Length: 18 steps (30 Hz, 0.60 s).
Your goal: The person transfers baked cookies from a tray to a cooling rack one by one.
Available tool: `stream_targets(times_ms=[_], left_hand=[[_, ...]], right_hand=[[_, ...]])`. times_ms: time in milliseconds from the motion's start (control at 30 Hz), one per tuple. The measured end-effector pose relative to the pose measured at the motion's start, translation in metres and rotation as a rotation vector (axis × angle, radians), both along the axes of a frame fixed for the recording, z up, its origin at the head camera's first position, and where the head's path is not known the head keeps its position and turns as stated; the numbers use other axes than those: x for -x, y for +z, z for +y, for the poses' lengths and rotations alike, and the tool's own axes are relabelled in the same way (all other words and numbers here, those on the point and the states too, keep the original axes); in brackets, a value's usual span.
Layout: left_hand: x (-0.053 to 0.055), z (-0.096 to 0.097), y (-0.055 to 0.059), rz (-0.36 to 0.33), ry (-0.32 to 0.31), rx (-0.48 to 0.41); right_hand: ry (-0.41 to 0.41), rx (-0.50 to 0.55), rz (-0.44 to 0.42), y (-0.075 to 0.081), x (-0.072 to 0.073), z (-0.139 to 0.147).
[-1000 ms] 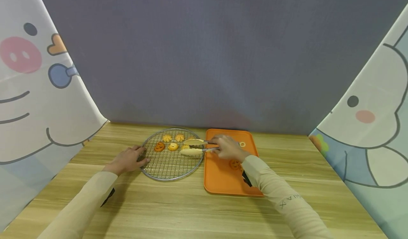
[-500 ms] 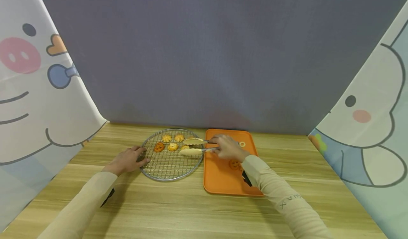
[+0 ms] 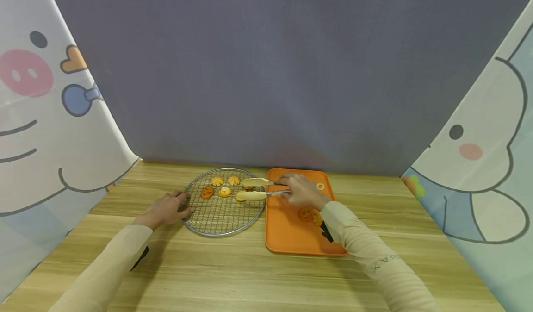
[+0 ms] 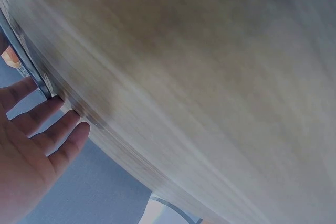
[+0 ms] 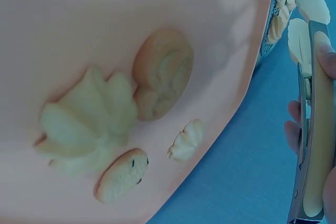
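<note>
My left hand (image 3: pixel 167 209) rests at the left rim of a round wire cooling rack (image 3: pixel 214 219), fingers fairly straight and touching the metal in the left wrist view. Several cookies lie on the rack, among them a pretzel-shaped cookie (image 3: pixel 207 192) and a star-shaped cookie (image 3: pixel 217 181). My right hand (image 3: pixel 300 190) holds food tongs (image 3: pixel 272 192) with cream-coloured tips. These tips hover over or touch the rack's right side, spread apart, beside a yellow cookie (image 3: pixel 240 196). A darker cookie behind them is partly hidden.
An orange tray (image 3: pixel 287 238) stands right of the rack. It carries a ring cookie (image 3: pixel 320 187), a pretzel-shaped cookie (image 5: pixel 163 74), a large star cookie (image 5: pixel 92 119) and an oval cookie (image 5: pixel 123 176). A grey partition (image 3: pixel 266 80) rises behind the wooden table (image 3: pixel 200 275).
The tongs and my right hand have shifted slightly right and away from me. More of the yellow cookie by the tips shows. My left hand stays at the rim.
</note>
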<state>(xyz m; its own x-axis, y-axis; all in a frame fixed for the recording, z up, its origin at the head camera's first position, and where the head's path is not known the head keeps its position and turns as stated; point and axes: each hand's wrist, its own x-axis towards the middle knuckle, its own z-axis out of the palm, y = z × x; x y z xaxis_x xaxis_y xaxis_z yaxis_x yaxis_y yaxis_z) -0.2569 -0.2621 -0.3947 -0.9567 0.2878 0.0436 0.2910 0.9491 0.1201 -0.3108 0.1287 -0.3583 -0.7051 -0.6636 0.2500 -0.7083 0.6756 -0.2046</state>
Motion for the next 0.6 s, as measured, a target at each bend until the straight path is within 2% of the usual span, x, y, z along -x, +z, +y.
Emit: stream_targets(times_ms=[100, 300, 367, 600], left_hand=[[-0.001, 0.001, 0.001, -0.002, -0.002, 0.005], [-0.002, 0.001, 0.002, -0.003, -0.002, 0.004], [-0.002, 0.001, 0.002, -0.003, -0.002, 0.002], [-0.001, 0.001, 0.001, 0.001, -0.004, 0.006]], right_hand=[[-0.006, 0.002, -0.011, 0.002, -0.001, 0.004], [-0.002, -0.003, 0.042, 0.002, -0.001, 0.014], [-0.003, 0.009, 0.037, 0.003, -0.001, 0.018], [-0.035, 0.018, 0.049, 0.001, 0.000, 0.034]])
